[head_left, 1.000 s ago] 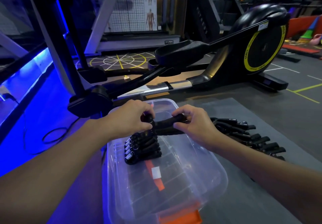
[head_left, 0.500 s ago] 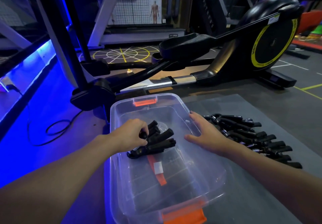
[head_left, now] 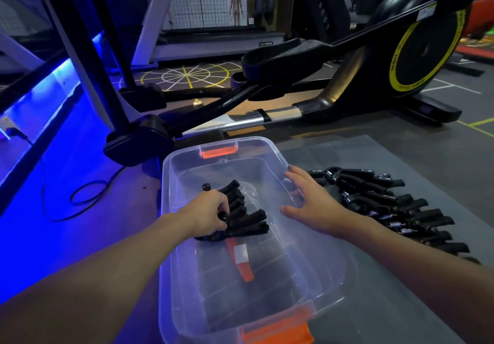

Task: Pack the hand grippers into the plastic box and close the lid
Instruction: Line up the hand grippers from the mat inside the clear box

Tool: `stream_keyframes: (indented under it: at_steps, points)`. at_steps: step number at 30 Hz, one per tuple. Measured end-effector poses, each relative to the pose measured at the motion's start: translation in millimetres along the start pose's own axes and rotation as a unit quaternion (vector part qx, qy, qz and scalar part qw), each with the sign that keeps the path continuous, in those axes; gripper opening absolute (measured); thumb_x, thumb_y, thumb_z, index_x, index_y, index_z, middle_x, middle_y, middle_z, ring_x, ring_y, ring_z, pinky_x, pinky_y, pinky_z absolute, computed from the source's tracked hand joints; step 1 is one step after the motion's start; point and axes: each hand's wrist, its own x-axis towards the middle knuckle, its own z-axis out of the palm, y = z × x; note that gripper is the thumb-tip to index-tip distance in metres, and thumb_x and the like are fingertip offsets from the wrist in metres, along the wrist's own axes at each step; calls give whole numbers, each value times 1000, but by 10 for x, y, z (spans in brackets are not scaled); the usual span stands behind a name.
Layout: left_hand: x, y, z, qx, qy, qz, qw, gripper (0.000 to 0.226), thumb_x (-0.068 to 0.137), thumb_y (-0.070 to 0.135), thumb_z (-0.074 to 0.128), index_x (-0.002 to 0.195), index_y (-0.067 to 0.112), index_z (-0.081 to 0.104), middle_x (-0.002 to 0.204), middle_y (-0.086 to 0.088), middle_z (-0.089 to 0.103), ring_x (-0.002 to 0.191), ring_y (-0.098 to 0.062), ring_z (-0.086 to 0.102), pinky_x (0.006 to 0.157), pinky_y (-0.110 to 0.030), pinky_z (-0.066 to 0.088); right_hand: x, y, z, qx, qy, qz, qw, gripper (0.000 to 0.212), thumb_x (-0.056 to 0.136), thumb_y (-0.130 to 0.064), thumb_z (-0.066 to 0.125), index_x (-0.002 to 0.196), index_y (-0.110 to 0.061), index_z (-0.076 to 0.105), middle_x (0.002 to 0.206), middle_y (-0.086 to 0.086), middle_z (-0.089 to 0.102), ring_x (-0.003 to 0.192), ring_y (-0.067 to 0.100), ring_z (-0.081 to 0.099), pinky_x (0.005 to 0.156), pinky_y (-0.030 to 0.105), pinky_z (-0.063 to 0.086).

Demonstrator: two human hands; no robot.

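left hand (head_left: 209, 214): fingers (head_left: 221, 206) curled and clamped on the spring ends of the packed grippers (head_left: 242, 216). this stacked bundle lies inside the plastic box (head_left: 171, 183), near its left wall, in the far half. its handles point toward the right wall of the box.

right hand (head_left: 314, 204): fingers (head_left: 299, 180) straight and spread, holding nothing. the palm faces down over the right rim of the box, thumb on the inner side.

loose grippers (head_left: 387, 204): 1 row on the grey mat (head_left: 401, 154), directly right of the box. the row starts just beside the right fingertips and runs off toward the near right. each unit lies with its spring end toward the box and its handles pointing away from it, so the long axes run roughly square to the right wall of the box.

judgement: the right hand is clearly the nearer hand, and the left is occupied inside the box. the next pick likely calls for a short move rightward from the rim, closing on the spring ends. the lid cannot be identified with certainty.
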Motion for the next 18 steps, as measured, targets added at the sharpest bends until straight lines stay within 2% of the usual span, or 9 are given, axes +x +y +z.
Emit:
stream_keyframes:
  at_steps: [5,9,18]
  points:
    - [30,-62,93,9,-6,-52,999,31,71,3,74,70,24,51,79,0,55,69,-21,57,52,-23,42,18,14,13,2,6,-8,1000,82,83,-30,71,152,-19,28,161,-14,10,143,9,27,114,27,28]
    - [18,-57,93,34,1,-67,997,28,73,3,72,74,22,52,85,1,52,73,-17,51,45,-15,30,32,25,22,-6,11,-10,1000,82,83,-28,72,152,-16,28,161,-11,12,145,8,23,109,18,23]
    - [57,-74,151,45,4,-100,994,28,75,2,73,81,19,51,98,-5,54,80,-23,54,47,-19,33,20,-5,19,-4,13,-9,1000,81,84,-28,70,152,-16,27,160,-12,12,143,8,25,109,21,26]
